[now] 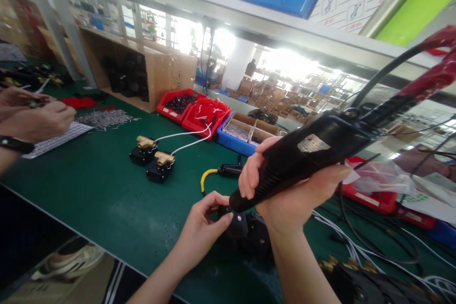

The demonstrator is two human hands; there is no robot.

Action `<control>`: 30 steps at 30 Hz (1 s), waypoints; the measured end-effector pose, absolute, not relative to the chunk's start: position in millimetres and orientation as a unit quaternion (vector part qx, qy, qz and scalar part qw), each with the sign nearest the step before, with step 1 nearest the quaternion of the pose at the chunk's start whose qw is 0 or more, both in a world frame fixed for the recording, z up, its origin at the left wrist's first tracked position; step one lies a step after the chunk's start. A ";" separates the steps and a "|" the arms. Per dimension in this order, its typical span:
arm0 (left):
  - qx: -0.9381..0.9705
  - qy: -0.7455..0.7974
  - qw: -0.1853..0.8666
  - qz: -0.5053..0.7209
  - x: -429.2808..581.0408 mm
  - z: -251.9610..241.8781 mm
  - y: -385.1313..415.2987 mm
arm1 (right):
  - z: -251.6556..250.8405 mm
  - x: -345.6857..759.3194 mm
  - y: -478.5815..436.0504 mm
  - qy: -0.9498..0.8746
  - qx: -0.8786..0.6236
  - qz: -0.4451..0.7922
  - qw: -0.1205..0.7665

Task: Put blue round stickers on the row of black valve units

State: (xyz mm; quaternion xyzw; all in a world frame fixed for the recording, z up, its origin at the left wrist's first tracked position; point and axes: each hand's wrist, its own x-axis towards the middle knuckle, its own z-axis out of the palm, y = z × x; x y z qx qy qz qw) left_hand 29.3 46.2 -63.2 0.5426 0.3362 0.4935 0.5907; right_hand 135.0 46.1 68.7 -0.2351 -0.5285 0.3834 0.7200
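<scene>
My right hand [295, 194] is wrapped round a black electric screwdriver [302, 152], which tilts down to the left. Its lower end meets a black plastic housing [245, 228] on the green bench, and the bit itself is hidden. At that end, the thumb and index finger of my left hand [206, 223] close on the housing's near-left corner; whether a small screw sits between them cannot be made out. Farther left stand two black valve units with brass fittings [164, 158] and white cables. Behind the housing lies a black tool with a yellow cord [208, 173].
Red bins [206, 116] and a blue divided bin [231, 140] hold small parts along the back. A co-worker's hands [39, 116] work at the left, beside a heap of small pieces [105, 118]. Cables [356, 247] and more brass-fitted units [356, 280] crowd the right. A shelf crosses overhead.
</scene>
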 end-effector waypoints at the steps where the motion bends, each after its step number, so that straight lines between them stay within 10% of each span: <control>1: 0.543 0.335 0.591 0.494 29.4 -63.2 46.3 | 67.7 135.6 46.9 -0.533 -0.231 0.387 0.716; 30: 0.662 0.326 0.557 0.381 8.3 -66.6 37.9 | 81.3 174.6 -9.9 -0.424 -0.228 0.418 0.770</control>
